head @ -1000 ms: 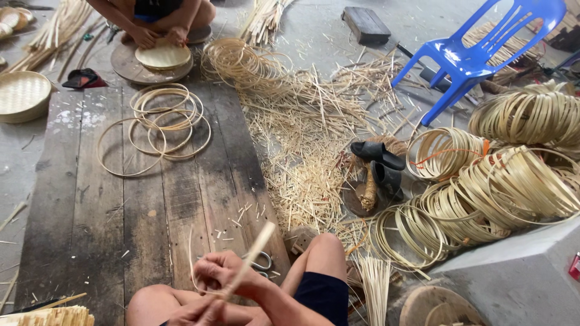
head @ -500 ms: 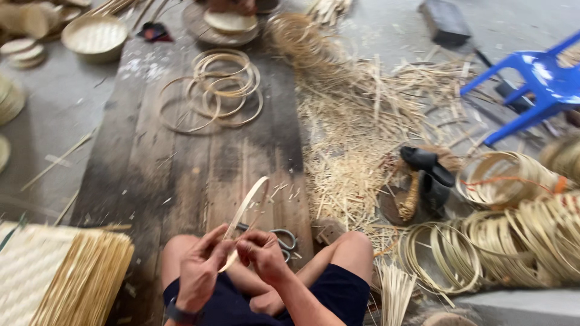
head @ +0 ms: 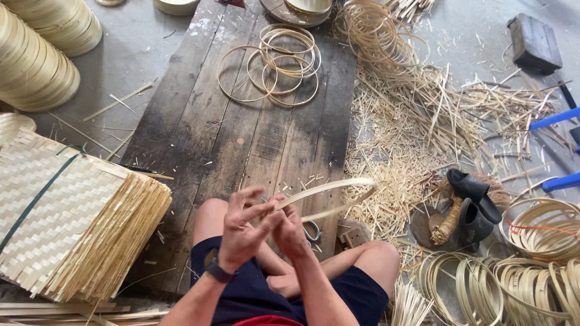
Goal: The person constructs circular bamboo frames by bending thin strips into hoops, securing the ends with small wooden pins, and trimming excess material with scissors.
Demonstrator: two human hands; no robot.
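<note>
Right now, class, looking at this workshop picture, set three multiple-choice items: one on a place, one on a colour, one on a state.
1. Where does the woven mat lie?
A. on the person's left
B. on the wooden boards
C. under the chair

2. What colour are the chair legs?
A. red
B. blue
C. green

3. How is the bamboo strip held?
A. lying flat
B. snapped apart
C. bent into a curve

Answers:
1 A, it sits at the frame's left edge.
2 B, both legs are blue.
3 C, the left hand and right hand pinch its arcing ends.
</note>
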